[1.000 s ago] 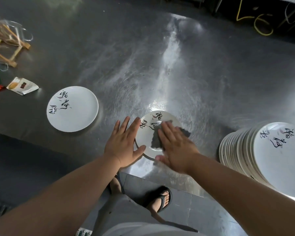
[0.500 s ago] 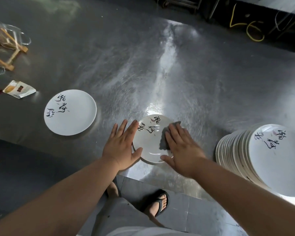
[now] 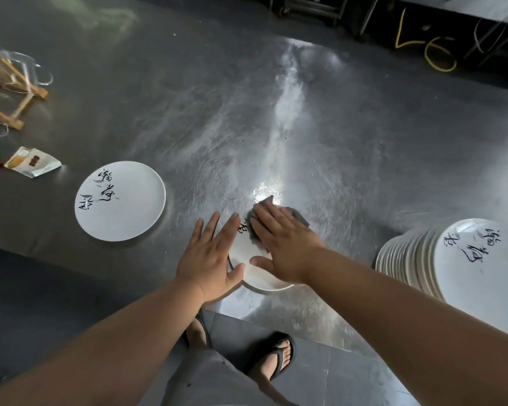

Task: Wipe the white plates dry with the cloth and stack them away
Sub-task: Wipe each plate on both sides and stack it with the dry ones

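Now the right hand, fingers flat, has pushed the grey cloth to the far rim of the small white plate at the surface's near edge. The left hand, fingers straight, steadies it, so wiping is unfinished.

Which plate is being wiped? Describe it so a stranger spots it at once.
On the steel table, look at the near edge, between the lone plate on the left and the stack on the right. The middle plate lies under both hands: the left hand rests on its rim, the right hand presses a grey cloth on it. No other plate is touched.
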